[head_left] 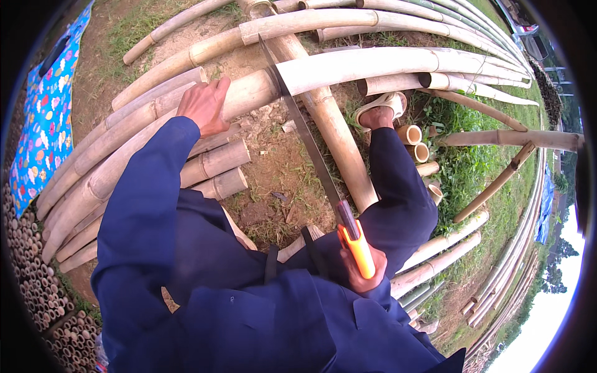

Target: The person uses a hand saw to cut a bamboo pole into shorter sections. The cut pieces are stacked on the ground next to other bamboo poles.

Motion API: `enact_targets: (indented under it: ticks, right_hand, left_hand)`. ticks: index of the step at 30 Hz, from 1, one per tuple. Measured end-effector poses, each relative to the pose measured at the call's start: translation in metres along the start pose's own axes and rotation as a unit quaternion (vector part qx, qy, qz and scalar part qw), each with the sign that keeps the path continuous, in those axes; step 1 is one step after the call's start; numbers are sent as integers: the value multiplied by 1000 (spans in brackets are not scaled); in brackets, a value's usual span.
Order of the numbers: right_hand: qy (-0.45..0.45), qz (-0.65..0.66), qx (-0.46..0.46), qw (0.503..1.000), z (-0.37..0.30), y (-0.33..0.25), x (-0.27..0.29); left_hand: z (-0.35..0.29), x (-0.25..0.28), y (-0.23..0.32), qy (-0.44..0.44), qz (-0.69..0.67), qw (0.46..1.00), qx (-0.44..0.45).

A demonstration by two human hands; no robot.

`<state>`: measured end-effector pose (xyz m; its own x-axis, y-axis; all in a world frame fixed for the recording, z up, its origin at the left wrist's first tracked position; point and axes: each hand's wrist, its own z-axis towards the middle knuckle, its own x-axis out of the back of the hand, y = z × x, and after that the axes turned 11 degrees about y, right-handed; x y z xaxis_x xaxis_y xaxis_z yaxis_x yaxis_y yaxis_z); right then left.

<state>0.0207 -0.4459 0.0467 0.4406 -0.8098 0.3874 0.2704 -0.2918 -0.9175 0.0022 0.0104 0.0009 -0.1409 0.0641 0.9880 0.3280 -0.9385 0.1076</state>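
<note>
Bamboo pole (pixel 398 62): pale, thick, lying crosswise in the upper middle of the frame over a second pole that props it off the ground; that gap lets the blade pass through
Saw (pixel 305 133): long dark blade running from lower centre up to the pole, its edge biting into the pole just right of my left hand; orange handle (pixel 360 248) at the low end
Right hand (pixel 360 264): clenched round the orange handle, lower centre, pulled close to my body
Left hand (pixel 204 105): flat on the pole, upper left of centre, fingers spread, pressing down beside the cut to stop it rolling
Foot (pixel 380 112): in a pale sandal, right of the blade, planted by the supporting pole
Offcuts (pixel 418 144): short hollow pieces beside the foot on the grass
Cloth (pixel 46 112): blue patterned, far left edge
</note>
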Motion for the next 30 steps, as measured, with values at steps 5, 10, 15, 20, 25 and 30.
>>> enact_targets:
  ticks: [5,10,15,20,25,30]
  right_hand:
    - [-8,37,-48,998,95,10,-60]
    - [-31,70,-68,995,78,10,-68]
    - [-12,-13,6,1000,3,3,7]
    - [-4,97,-20,995,135,1,-92]
    - [-4,3,-35,999,27,0,-22]
    - [1,-7,-51,999,53,-3,-32]
  left_hand:
    - [21,-2,7,1,7,1000,-19]
    - [11,-9,-6,36,4,999,-14]
    - [8,-10,1,18,20,1000,-10]
    - [24,-8,-4,15,2,1000,-13]
    - [5,-8,-3,9,-4,1000,-10]
    - [21,-7,4,23,20,999,-18]
